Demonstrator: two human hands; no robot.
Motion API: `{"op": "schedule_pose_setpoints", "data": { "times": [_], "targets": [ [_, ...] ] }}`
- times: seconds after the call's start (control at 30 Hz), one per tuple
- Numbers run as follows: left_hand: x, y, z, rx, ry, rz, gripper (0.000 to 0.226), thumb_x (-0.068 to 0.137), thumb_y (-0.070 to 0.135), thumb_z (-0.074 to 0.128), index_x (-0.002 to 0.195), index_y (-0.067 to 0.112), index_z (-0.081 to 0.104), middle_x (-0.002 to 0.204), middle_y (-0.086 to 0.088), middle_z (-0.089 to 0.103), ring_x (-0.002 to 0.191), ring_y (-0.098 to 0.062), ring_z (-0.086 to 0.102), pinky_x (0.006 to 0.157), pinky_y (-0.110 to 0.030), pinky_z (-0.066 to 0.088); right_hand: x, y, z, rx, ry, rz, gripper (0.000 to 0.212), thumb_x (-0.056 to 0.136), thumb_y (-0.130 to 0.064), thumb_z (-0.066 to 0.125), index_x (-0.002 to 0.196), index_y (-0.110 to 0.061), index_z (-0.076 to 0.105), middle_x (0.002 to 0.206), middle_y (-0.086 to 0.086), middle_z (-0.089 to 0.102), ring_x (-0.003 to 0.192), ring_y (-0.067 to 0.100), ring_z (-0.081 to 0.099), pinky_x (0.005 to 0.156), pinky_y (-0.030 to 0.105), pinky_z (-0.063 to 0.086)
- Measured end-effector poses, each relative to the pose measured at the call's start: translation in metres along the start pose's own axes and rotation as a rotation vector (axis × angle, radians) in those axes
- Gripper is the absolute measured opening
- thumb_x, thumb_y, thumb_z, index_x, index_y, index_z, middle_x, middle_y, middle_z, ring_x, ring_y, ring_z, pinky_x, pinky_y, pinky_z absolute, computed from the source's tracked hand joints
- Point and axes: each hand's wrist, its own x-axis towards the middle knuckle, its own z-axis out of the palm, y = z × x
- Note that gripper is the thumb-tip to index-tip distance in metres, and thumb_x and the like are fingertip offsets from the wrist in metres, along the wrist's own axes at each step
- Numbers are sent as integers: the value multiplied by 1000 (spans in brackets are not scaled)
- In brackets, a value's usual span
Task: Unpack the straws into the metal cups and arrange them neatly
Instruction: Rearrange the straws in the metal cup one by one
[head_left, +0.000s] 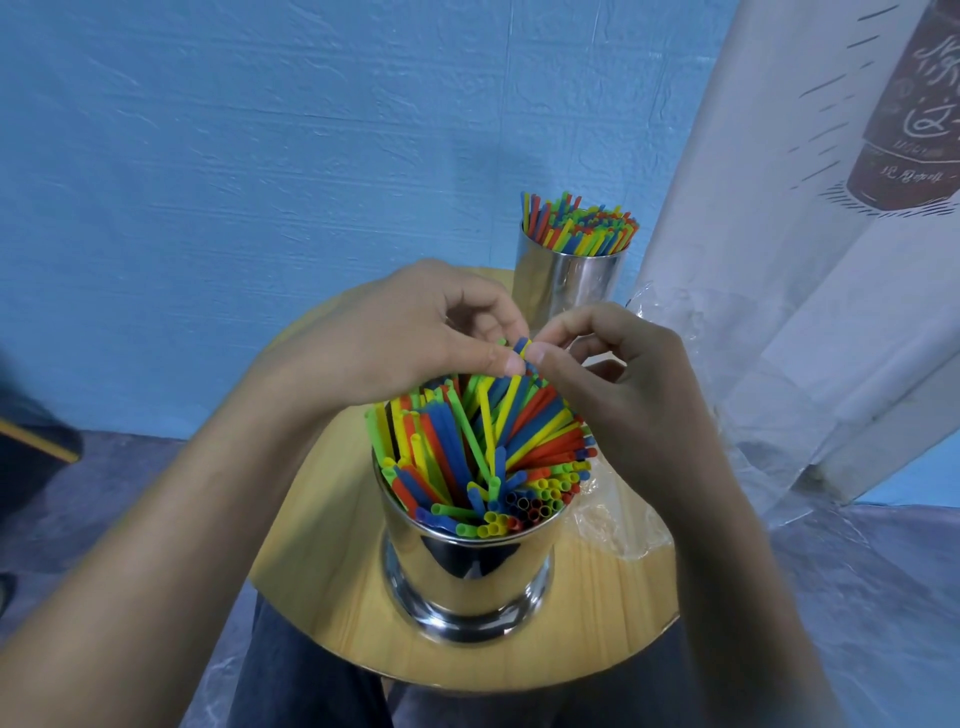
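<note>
A shiny metal cup (470, 569) stands near the front of a small round wooden table (332, 618), packed with many coloured straws (483, 447) that lean and cross untidily. A second metal cup (563, 283) at the table's far edge holds more straws (582, 223). My left hand (410, 332) and my right hand (618, 374) meet just above the near cup, and each pinches the tips of a few straws (521, 347) between thumb and fingers.
A crumpled clear plastic bag (618, 525) lies on the table to the right of the near cup. A white printed curtain (831, 234) hangs at the right, and a blue wall lies behind. My legs are under the table's front edge.
</note>
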Motion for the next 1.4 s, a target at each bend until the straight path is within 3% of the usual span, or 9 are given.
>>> {"op": "schedule_pose_setpoints", "data": {
  "times": [0.17,0.3,0.53,0.73,0.8,0.9,1.03,1.2,1.4],
  "targets": [
    [-3,0,-4,-28,-34,-20,20,83,13,82,99,20,73,84,-3,73,76,-12,63,70,-33,52,-1,1,2,15,9,18,8,89,-31,67,84,-25,69,78,-14,64,74,10,65,64,25,51],
    [-3,0,-9,49,-37,-30,21,84,12,82,101,21,74,85,5,72,77,-1,64,71,-9,47,-2,1,2,32,8,26,10,90,-32,65,84,-25,68,76,-12,65,73,11,65,62,22,52],
    [-1,-1,-9,178,-28,-32,19,85,15,82,97,28,76,93,4,71,81,6,62,73,-8,46,-1,3,1,23,-21,22,12,95,-15,70,86,-23,70,78,-16,65,74,8,64,62,19,51],
    [2,3,-5,229,-60,-2,7,86,42,80,91,39,76,92,21,71,94,-6,65,95,-40,51,-1,2,0,5,25,2,6,91,-29,69,88,-25,72,83,-12,65,80,13,65,66,25,53],
    [2,5,-2,255,-56,17,22,80,57,75,93,39,75,96,15,72,95,-18,66,96,-50,50,-2,0,0,21,49,-24,7,90,-30,68,88,-25,72,82,-8,65,79,15,65,67,28,54],
    [0,9,-1,198,-32,71,24,79,55,74,90,34,77,95,5,71,93,-21,63,90,-43,48,-2,-5,1,48,80,-68,7,92,-29,70,90,-23,73,81,-5,66,75,15,64,66,28,53],
    [-4,14,-8,-5,103,156,5,83,35,81,83,33,76,92,-5,75,84,-24,70,80,-36,53,-2,-4,0,64,94,-78,3,95,-24,71,95,-25,74,78,-10,65,73,8,60,65,21,48],
    [-4,12,-16,-327,421,224,8,88,19,73,86,27,73,86,5,74,69,-10,63,68,-25,53,-5,3,-2,9,40,-18,18,94,-34,68,109,-27,76,89,-23,67,86,7,63,69,18,49],
    [-4,12,-19,-647,646,207,8,101,17,61,96,19,66,86,8,69,70,-14,65,73,-27,55,-5,3,-3,-9,32,-51,13,97,-31,64,102,-34,76,97,-17,73,94,13,66,74,32,57]
  ]
}}
